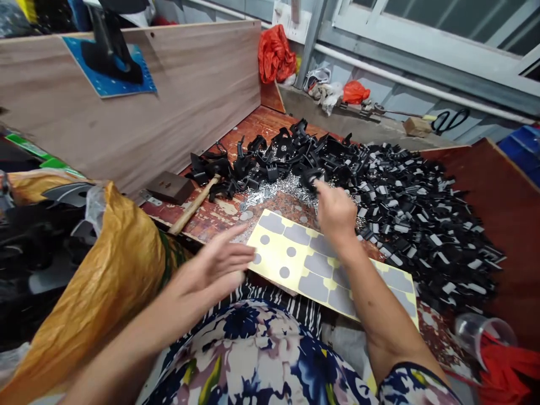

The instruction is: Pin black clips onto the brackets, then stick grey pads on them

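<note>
My left hand point(223, 259) is slightly blurred, its fingers outstretched with nothing in them, at the left end of a yellow backing sheet point(274, 260). Grey stickers point(318, 265), some round and some larger cut shapes, are on that sheet. Farther forward, my right hand point(337, 214) is closed, its fingertips at a round black plastic part point(311, 176). The grip itself is partly hidden by the hand. Small shiny metal pins point(291, 187) lie scattered around that part. Behind them is a heap of loose black plastic parts point(253, 163).
A large pile of black parts with grey pads point(422, 214) covers the table's right side. To the left are a hammer with a wooden handle point(196, 203), a dark block point(169, 187) and a yellow sack point(97, 247). A clear plastic cup point(485, 334) lies at the lower right.
</note>
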`<state>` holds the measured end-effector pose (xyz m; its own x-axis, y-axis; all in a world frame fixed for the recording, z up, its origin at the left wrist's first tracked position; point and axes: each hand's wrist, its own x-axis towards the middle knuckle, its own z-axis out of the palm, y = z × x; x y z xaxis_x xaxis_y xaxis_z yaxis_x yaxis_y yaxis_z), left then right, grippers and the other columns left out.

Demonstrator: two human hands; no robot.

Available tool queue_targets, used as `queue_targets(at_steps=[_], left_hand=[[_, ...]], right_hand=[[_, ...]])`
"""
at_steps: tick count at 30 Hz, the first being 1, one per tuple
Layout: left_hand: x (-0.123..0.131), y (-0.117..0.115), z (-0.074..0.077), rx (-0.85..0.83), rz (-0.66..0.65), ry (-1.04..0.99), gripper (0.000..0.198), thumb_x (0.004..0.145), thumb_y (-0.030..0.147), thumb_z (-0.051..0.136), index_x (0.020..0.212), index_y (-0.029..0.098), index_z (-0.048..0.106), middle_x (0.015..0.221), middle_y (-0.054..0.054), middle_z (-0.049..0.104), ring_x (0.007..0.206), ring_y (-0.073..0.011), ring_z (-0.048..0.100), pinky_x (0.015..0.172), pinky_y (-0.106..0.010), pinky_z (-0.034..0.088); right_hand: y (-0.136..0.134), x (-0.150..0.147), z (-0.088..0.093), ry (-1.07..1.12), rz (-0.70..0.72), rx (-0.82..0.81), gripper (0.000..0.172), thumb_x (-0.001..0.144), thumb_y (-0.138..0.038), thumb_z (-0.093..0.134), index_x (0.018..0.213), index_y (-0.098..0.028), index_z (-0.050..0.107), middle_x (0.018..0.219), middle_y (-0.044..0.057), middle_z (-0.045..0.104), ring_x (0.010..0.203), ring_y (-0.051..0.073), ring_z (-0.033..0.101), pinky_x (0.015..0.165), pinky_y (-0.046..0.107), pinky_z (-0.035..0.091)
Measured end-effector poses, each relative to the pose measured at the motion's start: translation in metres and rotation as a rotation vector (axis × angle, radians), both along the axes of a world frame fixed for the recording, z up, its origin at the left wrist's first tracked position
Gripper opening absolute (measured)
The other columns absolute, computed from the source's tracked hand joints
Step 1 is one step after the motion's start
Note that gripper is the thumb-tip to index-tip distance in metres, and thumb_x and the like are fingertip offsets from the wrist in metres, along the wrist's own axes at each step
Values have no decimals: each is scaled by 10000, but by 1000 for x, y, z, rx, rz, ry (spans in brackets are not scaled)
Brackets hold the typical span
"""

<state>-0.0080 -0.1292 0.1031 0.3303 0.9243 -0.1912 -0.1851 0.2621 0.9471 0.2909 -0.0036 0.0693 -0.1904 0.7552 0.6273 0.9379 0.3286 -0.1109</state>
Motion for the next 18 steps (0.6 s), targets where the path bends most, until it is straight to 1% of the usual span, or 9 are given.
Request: queue_targets(at_steps=[2, 3, 4, 7, 9, 12, 14, 16, 18], left_hand=[[26, 8, -16, -152, -25, -145, 763, 896, 372, 768, 1577, 350, 424, 1383, -131, 646, 1314, -329, 587, 1165, -523, 405], [42, 14, -25, -208, -8, -246, 790, 894, 361, 769, 1590, 350, 395, 1363, -127, 651, 1315, -321, 586, 1164, -516, 403], [56, 20, -33, -236, 41, -324, 813, 877, 325, 784, 1587, 351, 387, 1307, -111, 673, 1277, -305, 609, 1141, -492, 427], [84, 34, -50, -267, 177, -402, 676, 864, 279, 798, 1468, 306, 495, 1162, -71, 703, 1076, -231, 679, 968, -359, 540], [86, 43, -50, -273, 205, -376, 513, 896, 301, 779, 1354, 277, 551, 1096, -62, 709, 909, -179, 690, 815, -285, 578], [79, 60, -41, -302, 155, -340, 372, 960, 327, 707, 1298, 286, 559, 1040, -61, 714, 765, -162, 693, 676, -285, 615], [74, 73, -35, -356, 64, -337, 287, 982, 369, 662, 1232, 243, 595, 1018, -92, 719, 756, -206, 721, 609, -327, 638], [72, 86, -34, -429, -57, -375, 273, 986, 408, 635, 1139, 183, 629, 1035, -149, 727, 820, -277, 755, 597, -372, 655], [73, 95, -38, -465, -104, -437, 224, 959, 330, 667, 1125, 183, 634, 1082, -165, 731, 899, -318, 769, 650, -404, 670]], right_hand=[[-50, -25, -10, -10, 175, 10, 410, 989, -118, 507, 1324, -286, 674, 1029, 76, 791, 873, 239, 697, 815, 404, 566], [-73, -36, -16, 18, 296, -13, 415, 979, -115, 530, 1318, -309, 670, 1090, 67, 794, 874, 235, 703, 798, 400, 577], [-93, -45, -22, 92, 361, -70, 429, 972, -100, 541, 1321, -316, 662, 1138, 64, 791, 887, 238, 709, 793, 404, 588], [-126, -53, -33, 255, 457, -228, 419, 967, -90, 547, 1309, -312, 645, 1211, 41, 777, 992, 226, 729, 852, 383, 622], [-131, -41, -32, 420, 419, -324, 338, 968, -133, 570, 1247, -296, 668, 1255, 47, 756, 1122, 224, 714, 967, 394, 604], [-125, -16, -33, 710, 157, -354, 224, 965, -178, 563, 1125, -254, 700, 1302, 105, 705, 1199, 253, 677, 999, 447, 575], [-119, -6, -38, 701, 26, -350, 227, 947, -173, 549, 1102, -234, 703, 1304, 127, 687, 1201, 273, 658, 991, 470, 561], [-115, -5, -46, 596, 7, -385, 255, 921, -155, 553, 1112, -222, 708, 1291, 131, 693, 1224, 296, 629, 1044, 510, 515], [-113, -9, -53, 538, 15, -400, 271, 915, -141, 542, 1107, -222, 715, 1249, 118, 716, 1223, 304, 611, 1077, 530, 476]])
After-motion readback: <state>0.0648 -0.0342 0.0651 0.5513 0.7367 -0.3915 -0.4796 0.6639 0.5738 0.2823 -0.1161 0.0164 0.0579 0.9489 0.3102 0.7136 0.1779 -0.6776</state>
